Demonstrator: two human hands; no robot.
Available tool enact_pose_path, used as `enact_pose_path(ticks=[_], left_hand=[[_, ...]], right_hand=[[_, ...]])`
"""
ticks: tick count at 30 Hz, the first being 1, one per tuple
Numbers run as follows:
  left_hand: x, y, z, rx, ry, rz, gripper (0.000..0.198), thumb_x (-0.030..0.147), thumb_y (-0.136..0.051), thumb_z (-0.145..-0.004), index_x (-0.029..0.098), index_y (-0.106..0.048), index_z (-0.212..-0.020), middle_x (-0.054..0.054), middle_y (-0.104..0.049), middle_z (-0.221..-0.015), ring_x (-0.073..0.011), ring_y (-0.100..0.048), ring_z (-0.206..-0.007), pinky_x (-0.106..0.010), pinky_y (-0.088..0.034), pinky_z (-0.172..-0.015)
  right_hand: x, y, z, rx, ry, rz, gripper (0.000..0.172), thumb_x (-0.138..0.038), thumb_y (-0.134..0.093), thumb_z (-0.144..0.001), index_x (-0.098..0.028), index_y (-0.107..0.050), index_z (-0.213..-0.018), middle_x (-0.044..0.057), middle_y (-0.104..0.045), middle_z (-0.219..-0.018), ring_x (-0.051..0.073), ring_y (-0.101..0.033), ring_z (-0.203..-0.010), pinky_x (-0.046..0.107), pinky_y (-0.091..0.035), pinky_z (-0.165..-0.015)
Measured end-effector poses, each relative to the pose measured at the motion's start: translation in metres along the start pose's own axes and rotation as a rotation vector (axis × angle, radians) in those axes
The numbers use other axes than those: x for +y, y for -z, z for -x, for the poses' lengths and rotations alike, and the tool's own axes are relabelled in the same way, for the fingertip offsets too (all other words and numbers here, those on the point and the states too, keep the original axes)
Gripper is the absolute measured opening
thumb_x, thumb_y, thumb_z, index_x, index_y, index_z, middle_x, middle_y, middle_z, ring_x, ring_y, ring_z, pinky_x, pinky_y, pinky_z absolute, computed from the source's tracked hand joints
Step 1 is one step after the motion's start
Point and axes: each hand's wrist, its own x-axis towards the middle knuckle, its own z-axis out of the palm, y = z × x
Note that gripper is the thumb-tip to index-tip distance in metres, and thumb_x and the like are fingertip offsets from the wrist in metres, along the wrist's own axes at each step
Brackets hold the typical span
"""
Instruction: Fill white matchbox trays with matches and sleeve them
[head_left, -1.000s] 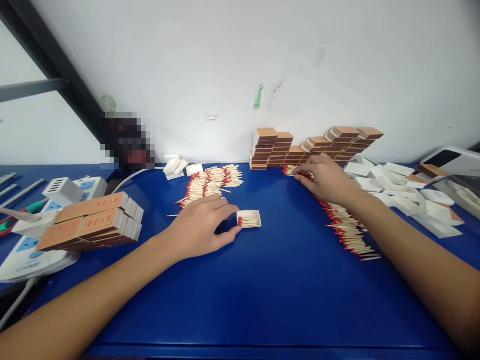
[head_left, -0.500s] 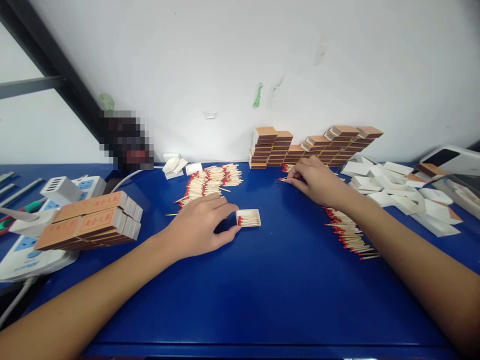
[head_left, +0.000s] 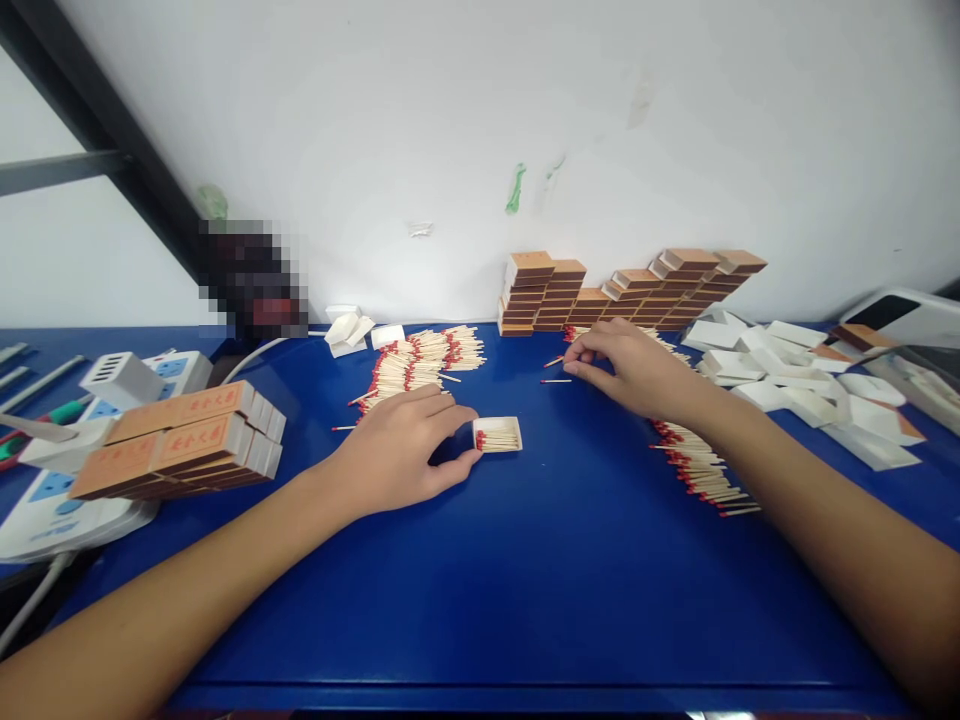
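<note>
A small white matchbox tray [head_left: 508, 437] with red-tipped matches in it lies mid-table. Thumb and fingers of my left hand [head_left: 409, 445] grip its left end. To the right, my right hand [head_left: 626, 368] pinches a match or matches [head_left: 553, 362] by the wooden end, red tip pointing left. A single loose match [head_left: 556, 381] lies just below those fingertips. Behind my left hand spreads a pile of matches [head_left: 420, 362]. Another long pile [head_left: 694, 465] runs beside and partly under my right forearm.
Stacked matchboxes [head_left: 540, 292] stand against the wall. White empty trays [head_left: 795, 375] are heaped at the right, a few more [head_left: 348, 331] at the back left. Bundled matchboxes [head_left: 187, 440] rest on a power strip [head_left: 112, 515] at the left.
My right hand has shifted slightly down, and a loose match now shows on the table beneath its fingertips. My left hand and the tray have stayed in place.
</note>
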Motion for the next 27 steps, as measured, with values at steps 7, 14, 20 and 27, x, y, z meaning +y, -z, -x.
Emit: enact_pose_path(ticks=[7, 14, 20, 27], left_hand=[[-0.001, 0.0, 0.0, 0.004, -0.002, 0.004, 0.028, 0.036, -0.062, -0.099, 0.017, -0.071, -0.117, -0.006, -0.073, -0.09, -0.0214, -0.069, -0.087, -0.036, -0.055, -0.077], [0.0, -0.001, -0.001, -0.004, -0.002, 0.017, 0.029, 0.035, -0.063, -0.099, 0.015, -0.072, -0.118, -0.006, -0.072, -0.09, -0.0217, -0.068, -0.087, -0.036, -0.055, -0.077], [0.0, 0.0, -0.001, 0.002, -0.004, 0.021, 0.029, 0.036, -0.062, -0.099, 0.015, -0.072, -0.117, -0.006, -0.072, -0.089, -0.0216, -0.068, -0.086, -0.036, -0.055, -0.077], [-0.001, 0.0, -0.001, -0.002, -0.002, 0.019, 0.03, 0.035, -0.063, -0.099, 0.014, -0.073, -0.118, -0.006, -0.072, -0.089, -0.0222, -0.068, -0.087, -0.037, -0.055, -0.077]], right_hand=[[0.0, -0.009, 0.0, 0.023, 0.029, 0.012, 0.03, -0.044, -0.047, -0.103, -0.024, -0.068, -0.111, 0.014, -0.066, -0.102, 0.033, -0.057, -0.102, 0.048, -0.047, -0.091], [0.006, -0.019, -0.01, 0.011, 0.034, 0.117, 0.026, -0.034, -0.043, -0.102, -0.023, -0.06, -0.086, 0.014, -0.061, -0.093, 0.031, -0.053, -0.094, 0.046, -0.045, -0.086], [-0.005, -0.013, -0.008, 0.024, 0.056, 0.088, 0.028, -0.036, -0.041, -0.104, -0.023, -0.058, -0.087, 0.014, -0.061, -0.094, 0.031, -0.053, -0.095, 0.046, -0.045, -0.087], [-0.01, -0.01, -0.004, -0.046, 0.073, 0.033, 0.026, -0.036, -0.042, -0.103, -0.023, -0.059, -0.087, 0.013, -0.064, -0.095, 0.029, -0.056, -0.092, 0.044, -0.044, -0.085]])
